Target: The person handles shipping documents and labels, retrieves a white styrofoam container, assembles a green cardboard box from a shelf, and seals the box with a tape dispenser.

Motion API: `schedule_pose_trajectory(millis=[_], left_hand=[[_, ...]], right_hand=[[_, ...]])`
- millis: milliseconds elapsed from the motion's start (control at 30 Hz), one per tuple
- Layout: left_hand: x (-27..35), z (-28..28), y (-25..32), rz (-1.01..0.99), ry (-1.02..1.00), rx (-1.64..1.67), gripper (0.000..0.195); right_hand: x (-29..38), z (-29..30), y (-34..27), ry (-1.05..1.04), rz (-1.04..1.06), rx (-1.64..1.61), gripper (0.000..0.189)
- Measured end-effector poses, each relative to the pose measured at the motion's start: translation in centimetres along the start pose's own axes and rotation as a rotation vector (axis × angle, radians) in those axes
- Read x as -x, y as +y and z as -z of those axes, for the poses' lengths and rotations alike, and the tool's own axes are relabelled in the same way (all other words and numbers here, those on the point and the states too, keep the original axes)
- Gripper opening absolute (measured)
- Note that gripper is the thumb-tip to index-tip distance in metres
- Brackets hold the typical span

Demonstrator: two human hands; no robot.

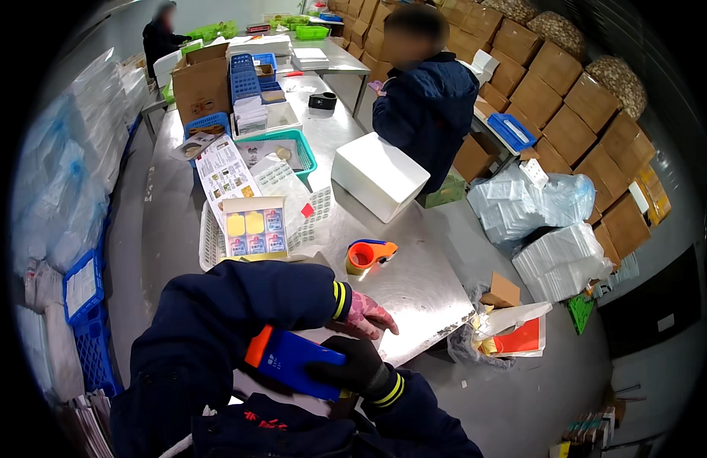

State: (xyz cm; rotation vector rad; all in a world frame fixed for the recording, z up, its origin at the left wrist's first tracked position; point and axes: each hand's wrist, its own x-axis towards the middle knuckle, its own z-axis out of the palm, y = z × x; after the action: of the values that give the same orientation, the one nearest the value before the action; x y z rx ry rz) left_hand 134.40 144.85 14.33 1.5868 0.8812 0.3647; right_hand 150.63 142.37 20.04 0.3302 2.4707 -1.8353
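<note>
My right hand, in a black glove, grips one end of a blue box with an orange end and white writing. The box lies tilted in front of my body. Just above it, my left hand, in a pink patterned glove, reaches over the near edge of the steel table. Its fingers are spread and point right; its palm is hidden. Under it a dull pinkish-brown surface shows, too covered to name. Beyond my left hand, an orange tape dispenser stands on the table.
An opened carton of packets, sticker sheets and a teal basket lie at left. A white foam box stands beside a person. A waste bag is below the table's right corner. Another person is far back.
</note>
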Motion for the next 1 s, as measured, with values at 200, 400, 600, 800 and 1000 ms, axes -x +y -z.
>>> schedule_pose_trajectory(millis=[200,400,600,800,1000], left_hand=[[-0.2,0.1,-0.6,-0.017,0.066,-0.022,0.049],[-0.4,0.1,-1.2,-0.012,0.078,0.028,0.044],[-0.3,0.1,-1.4,-0.028,0.097,0.013,0.040],[-0.3,-0.1,-1.4,-0.009,0.132,0.009,0.039],[-0.5,0.1,-1.7,-0.021,0.125,-0.014,0.037]], right_hand=[[0.1,0.3,-0.5,-0.011,-0.006,0.020,0.039],[0.1,0.3,-0.2,0.001,0.013,0.076,0.040],[0.1,0.2,0.0,0.008,0.034,0.090,0.041],[0.1,0.4,-0.4,-0.004,-0.014,0.058,0.042],[0.0,0.4,-0.7,-0.012,-0.032,0.048,0.041]])
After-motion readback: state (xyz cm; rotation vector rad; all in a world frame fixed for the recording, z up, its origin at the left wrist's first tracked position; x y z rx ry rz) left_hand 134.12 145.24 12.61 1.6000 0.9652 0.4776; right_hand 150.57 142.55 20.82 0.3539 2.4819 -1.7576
